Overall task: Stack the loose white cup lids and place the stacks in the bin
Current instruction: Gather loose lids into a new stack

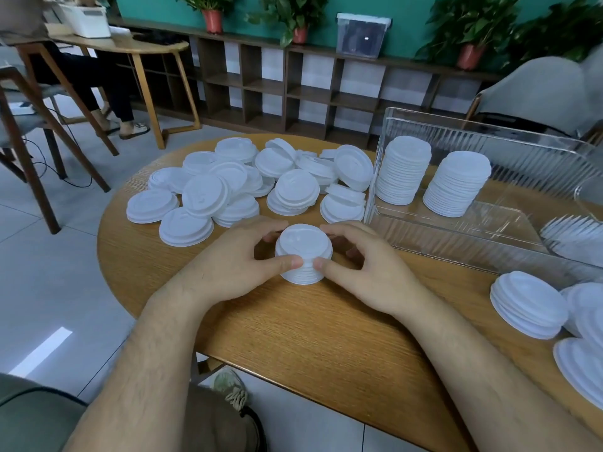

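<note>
2 stacks [403,171] sit in the bin [538,148] at right, our left hand [228,269] & right hand [368,275] grip a 3rd stack [303,256] near-centre on the surface [310,327], w/ many loose lids [244,187] far left yet to stack.

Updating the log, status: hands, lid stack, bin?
Left hand and right hand grip short stack of white plastic cup lids on round wooden table. Clear ribbed plastic bin holds two upright lid stacks. Nothing between stack and bin.

Potted plants [212,19] on dark wooden shelving [280,89]
</note>
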The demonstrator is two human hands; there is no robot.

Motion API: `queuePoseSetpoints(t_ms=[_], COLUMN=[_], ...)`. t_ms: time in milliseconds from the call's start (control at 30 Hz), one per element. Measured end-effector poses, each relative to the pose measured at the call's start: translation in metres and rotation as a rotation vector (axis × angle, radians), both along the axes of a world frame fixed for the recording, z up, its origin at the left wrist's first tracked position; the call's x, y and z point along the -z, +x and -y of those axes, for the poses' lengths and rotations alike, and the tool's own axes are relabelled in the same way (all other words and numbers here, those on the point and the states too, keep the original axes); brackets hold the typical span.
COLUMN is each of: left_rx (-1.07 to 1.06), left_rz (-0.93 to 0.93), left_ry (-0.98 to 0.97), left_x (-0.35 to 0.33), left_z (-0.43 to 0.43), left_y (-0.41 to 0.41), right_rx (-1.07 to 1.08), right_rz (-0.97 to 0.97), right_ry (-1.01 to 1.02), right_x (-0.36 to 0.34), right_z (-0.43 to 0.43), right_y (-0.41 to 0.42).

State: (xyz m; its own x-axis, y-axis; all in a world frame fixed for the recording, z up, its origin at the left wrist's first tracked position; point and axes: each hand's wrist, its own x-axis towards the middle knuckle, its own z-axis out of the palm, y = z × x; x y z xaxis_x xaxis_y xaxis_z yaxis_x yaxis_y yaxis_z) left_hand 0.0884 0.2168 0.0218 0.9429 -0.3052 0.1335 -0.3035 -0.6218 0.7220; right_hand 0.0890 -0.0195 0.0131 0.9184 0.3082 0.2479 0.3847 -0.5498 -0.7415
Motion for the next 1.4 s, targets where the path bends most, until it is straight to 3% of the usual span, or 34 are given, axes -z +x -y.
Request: queuePoseSetpoints(t_ms=[167,333,500,733,900,1400], left_rx=[-0.185,-0.489,-0.697,-0.695,-0.662,-0.457], left_rz=[0.172,0.361,0.243,0.105,0.121,0.218], left_ry=[-0.109,-0.044,-0.009,0.077,0.107,-0.188], left_x=[-0.003,-0.005,-0.005,0.002,0.011,-0.01], left_z=[-0.007,-0.025,-0.05,-0.066,-0.072,-0.049], left_y=[0.002,0.009,0.017,0.03,0.042,0.018], right_rx=[0.045,-0.017,-0.089,-0.096,-0.09,-0.025], right_rz=[0.161,0.245,0.261,0.271,0.273,0.201], right_ry=[-0.067,-0.263,-0.425,-0.562,-0.563,-0.259], right_x=[-0.019,-0.044,-0.058,-0.056,-0.05,-0.054], right_z=[-0.02,-0.068,-0.118,-0.149,-0.154,-0.091], right_y=[0.007,0.026,0.051,0.078,0.084,0.054])
